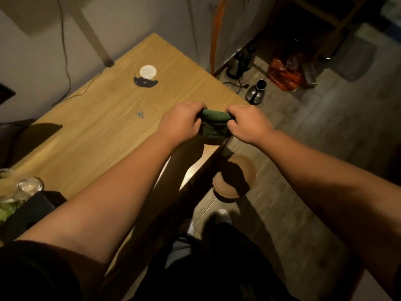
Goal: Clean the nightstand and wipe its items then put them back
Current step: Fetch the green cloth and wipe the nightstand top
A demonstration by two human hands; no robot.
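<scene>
A dark green cloth (214,124) is stretched between my two hands above the right edge of the wooden nightstand top (97,131). My left hand (182,121) grips its left end and my right hand (249,123) grips its right end. The cloth's top edge is rolled and the rest hangs down between my fists. On the wood farther back lie a white round lid (148,71) and a black curved item (145,82) touching it. A small grey triangular scrap (140,115) lies on the wood left of my hands.
Glass items (28,185) and a black box (32,211) sit at the near left corner. A thin cable (65,51) runs down the wall. On the floor to the right stand a brown round stool (234,179), a metal kettle (256,92), a black kettle (236,66) and an orange bag (284,72).
</scene>
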